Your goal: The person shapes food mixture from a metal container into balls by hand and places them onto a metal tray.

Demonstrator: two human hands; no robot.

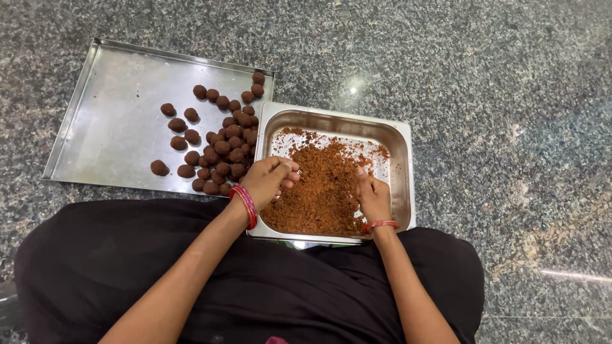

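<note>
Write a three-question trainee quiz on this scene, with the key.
1. True or false: the brown balls lie on the flat steel tray.
2. Which hand is curled closed over the crumbly brown mixture? A) left hand B) right hand
3. Fill in: the mixture sits in a deep steel ____.

Key: 1 true. 2 A; the left hand's fingers are folded in, the right hand rests flat in the mixture. 3 pan.
</note>
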